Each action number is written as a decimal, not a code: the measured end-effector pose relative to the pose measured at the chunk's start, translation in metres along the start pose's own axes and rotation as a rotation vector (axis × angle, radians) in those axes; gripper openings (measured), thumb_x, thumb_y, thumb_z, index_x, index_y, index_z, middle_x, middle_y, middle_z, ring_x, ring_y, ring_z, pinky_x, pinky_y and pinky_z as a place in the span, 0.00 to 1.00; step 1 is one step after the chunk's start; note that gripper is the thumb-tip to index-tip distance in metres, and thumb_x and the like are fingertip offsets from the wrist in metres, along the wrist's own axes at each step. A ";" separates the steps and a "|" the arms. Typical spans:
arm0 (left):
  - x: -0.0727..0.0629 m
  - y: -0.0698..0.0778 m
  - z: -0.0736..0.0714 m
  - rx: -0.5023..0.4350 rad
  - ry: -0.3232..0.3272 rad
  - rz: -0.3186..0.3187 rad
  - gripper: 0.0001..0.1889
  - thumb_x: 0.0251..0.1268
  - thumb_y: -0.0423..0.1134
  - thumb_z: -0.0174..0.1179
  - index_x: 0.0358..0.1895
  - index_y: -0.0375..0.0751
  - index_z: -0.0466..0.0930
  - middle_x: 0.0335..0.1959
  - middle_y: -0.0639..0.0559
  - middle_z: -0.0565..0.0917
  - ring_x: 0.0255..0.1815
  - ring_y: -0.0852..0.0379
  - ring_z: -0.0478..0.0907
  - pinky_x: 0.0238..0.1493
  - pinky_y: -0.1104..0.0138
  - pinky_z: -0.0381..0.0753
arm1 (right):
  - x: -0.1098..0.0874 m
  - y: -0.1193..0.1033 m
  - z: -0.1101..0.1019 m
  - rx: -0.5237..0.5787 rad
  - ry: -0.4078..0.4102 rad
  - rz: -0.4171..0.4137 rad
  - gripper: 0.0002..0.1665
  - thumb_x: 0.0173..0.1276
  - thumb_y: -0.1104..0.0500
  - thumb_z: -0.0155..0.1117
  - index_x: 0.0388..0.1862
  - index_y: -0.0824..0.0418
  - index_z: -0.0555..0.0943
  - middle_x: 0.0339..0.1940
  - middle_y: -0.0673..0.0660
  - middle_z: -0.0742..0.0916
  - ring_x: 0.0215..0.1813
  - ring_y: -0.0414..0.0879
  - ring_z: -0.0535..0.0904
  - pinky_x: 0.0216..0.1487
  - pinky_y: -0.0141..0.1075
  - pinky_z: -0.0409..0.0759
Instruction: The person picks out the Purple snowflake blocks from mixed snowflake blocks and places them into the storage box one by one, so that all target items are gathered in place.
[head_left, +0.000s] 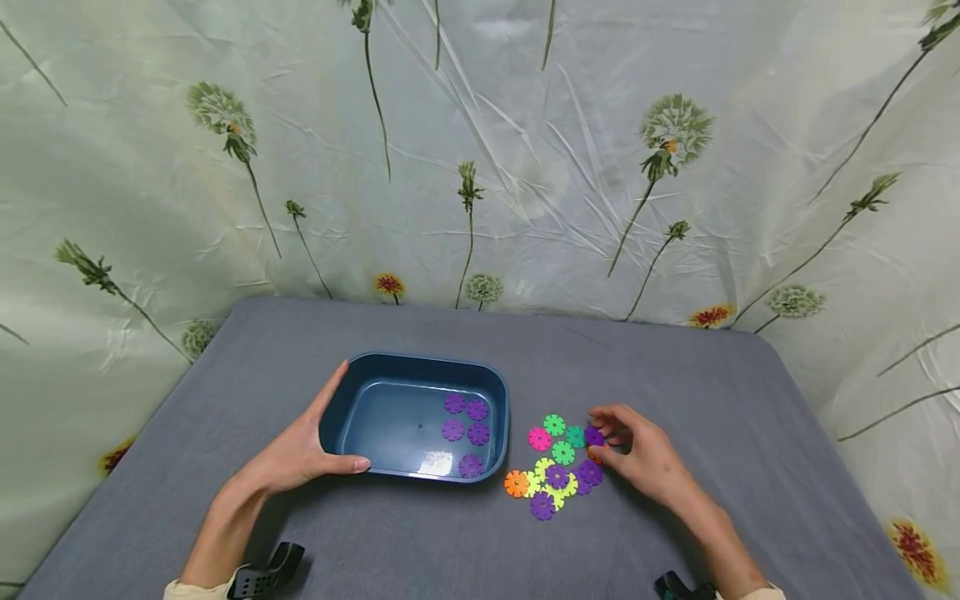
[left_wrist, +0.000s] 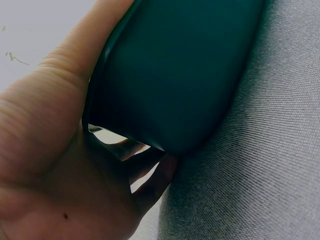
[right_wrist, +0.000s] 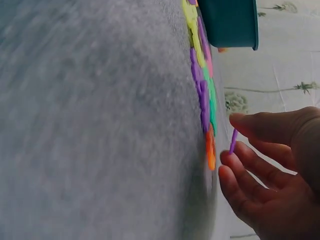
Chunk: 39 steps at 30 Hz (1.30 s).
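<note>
A blue plastic bin (head_left: 390, 412) stands on the table with several purple notched discs (head_left: 453, 430) lying in its right part. My left hand (head_left: 288, 454) grips the bin's left end, its thumb along the near rim; in the left wrist view the fingers reach round the bin's end wall (left_wrist: 175, 75). Right of the bin lies a loose group of notched discs in yellow (head_left: 544, 467), green (head_left: 562, 452), pink (head_left: 539, 439), orange (head_left: 517, 483) and purple. Above the group's right edge, my right hand (head_left: 648, 458) pinches a purple disc (right_wrist: 233, 142) between thumb and fingertips, raised off the table.
A grey cloth covers the table (head_left: 420, 542). Behind it hangs a pale curtain (head_left: 525, 167) printed with dandelions and other flowers. Dark bands with small devices (head_left: 264, 572) sit on both wrists.
</note>
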<state>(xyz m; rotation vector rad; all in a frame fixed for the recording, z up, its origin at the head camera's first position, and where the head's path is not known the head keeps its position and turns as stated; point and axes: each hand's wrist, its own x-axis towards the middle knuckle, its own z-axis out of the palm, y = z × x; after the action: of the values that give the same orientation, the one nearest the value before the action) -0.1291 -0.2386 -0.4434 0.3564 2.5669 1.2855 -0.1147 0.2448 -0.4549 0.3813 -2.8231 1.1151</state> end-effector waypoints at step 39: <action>-0.001 0.002 -0.002 -0.020 -0.001 -0.006 0.72 0.49 0.45 0.82 0.86 0.65 0.28 0.87 0.33 0.41 0.81 0.22 0.50 0.66 0.25 0.62 | 0.024 -0.040 0.030 0.175 0.041 -0.092 0.25 0.63 0.66 0.77 0.59 0.62 0.83 0.55 0.55 0.89 0.55 0.50 0.85 0.53 0.40 0.85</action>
<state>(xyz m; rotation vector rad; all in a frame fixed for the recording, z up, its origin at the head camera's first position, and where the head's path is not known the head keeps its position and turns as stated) -0.1285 -0.2394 -0.4410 0.3457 2.5499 1.3078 -0.1272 0.1916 -0.4459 0.4900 -2.6515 1.3383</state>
